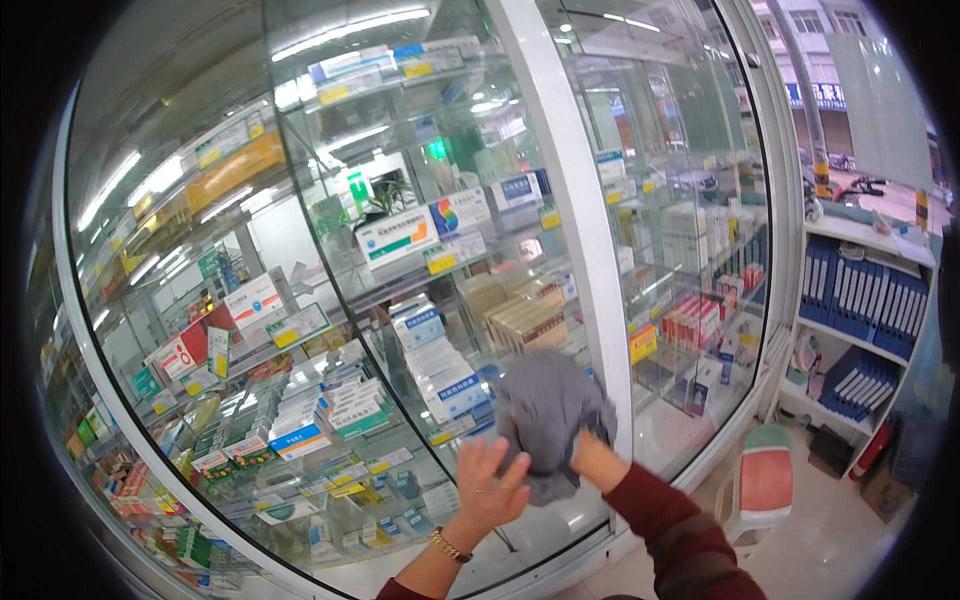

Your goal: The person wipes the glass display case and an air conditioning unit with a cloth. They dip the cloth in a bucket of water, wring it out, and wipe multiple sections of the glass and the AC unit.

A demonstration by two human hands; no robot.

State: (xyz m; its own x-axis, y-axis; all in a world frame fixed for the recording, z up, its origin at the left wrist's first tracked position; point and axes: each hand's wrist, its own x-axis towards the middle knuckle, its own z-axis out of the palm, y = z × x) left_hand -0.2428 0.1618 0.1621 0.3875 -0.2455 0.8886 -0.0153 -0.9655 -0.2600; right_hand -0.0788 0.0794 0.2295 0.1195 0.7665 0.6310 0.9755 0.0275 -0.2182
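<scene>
A crumpled grey cloth [551,412] lies against the glass door [465,517] of a display cabinet. My right hand [589,448] grips the cloth, and its fingers are mostly hidden in the folds. To the left of the cloth, my left hand [489,480] is raised with its fingers apart and nothing in it. Whether its fingertips touch the glass or the cloth, I cannot tell. A gold-coloured watch or bracelet [450,545] circles the left wrist. Behind the glass, white and blue medicine boxes [450,390] stand stacked near the cloth.
A white metal door frame [574,195] runs upright just right of the cloth. Glass shelves hold many boxes with yellow price tags [448,262]. On the right are a white shelf unit [892,352] with blue binders [862,292] and a red-topped plastic stool [765,480] on the floor.
</scene>
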